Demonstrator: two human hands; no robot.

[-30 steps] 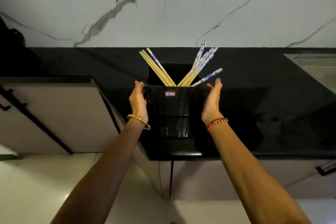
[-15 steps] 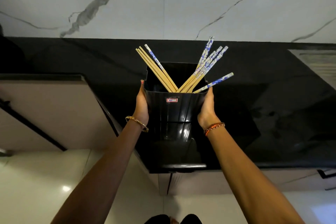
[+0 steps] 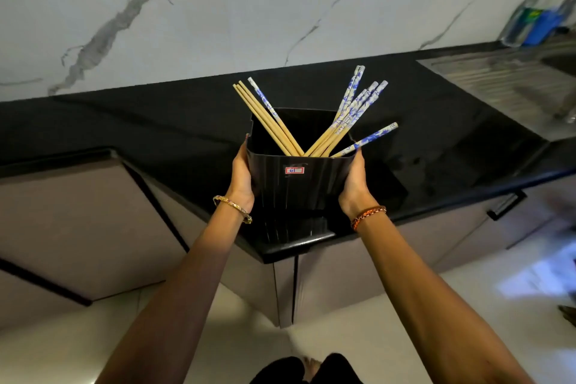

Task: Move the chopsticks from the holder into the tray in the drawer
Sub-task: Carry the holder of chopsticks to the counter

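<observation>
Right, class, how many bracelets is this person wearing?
2. A gold bangle on the left wrist, a red-orange braided band on the right wrist. The left hand and right hand both grip the black holder. None looks hidden.

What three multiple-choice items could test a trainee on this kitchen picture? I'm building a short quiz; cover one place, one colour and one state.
1. Where is the holder?
A. in the sink
B. at the corner of the black counter
C. on the floor

2. What colour is the pattern on the decorated chopsticks?
A. green
B. red
C. blue

3. How is the holder being handled?
A. gripped by both hands
B. gripped by one hand
C. untouched

Answers:
1 B: the holder sits above the counter's near corner, though whether it rests there or is lifted cannot be told.
2 C: their white upper ends carry blue markings, beside plain chopsticks.
3 A: the left hand and right hand press its two sides.
</observation>
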